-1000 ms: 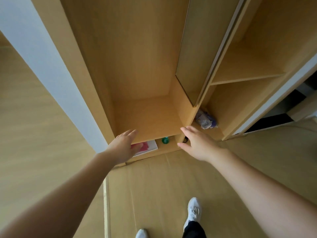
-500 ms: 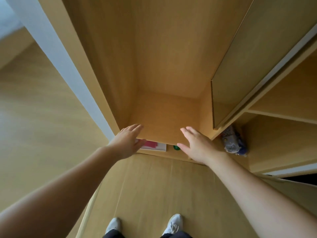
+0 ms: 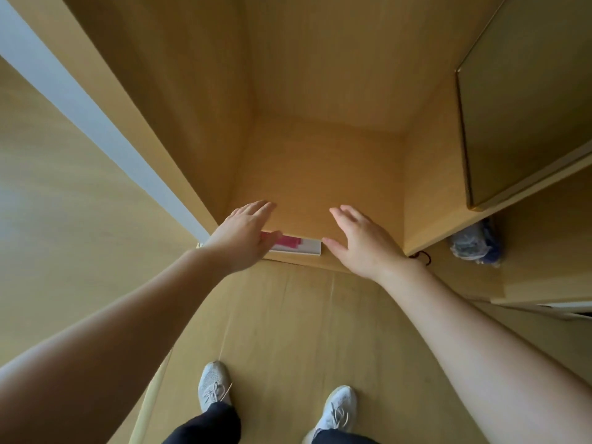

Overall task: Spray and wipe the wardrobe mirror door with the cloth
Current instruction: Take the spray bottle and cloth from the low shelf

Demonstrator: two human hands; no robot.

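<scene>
Both hands, the left hand point(image 3: 245, 233) and right hand point(image 3: 362, 240), reached forward empty with straight fingers apart, probably towards supplies below; the frame-edged wardrobe mirror door point(image 3: 525, 100) stood right, cloth unidentifiable.

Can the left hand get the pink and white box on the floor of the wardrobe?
Probably yes. The left hand is open and already partly in front of the pink and white box, with nothing visible between them.
</scene>
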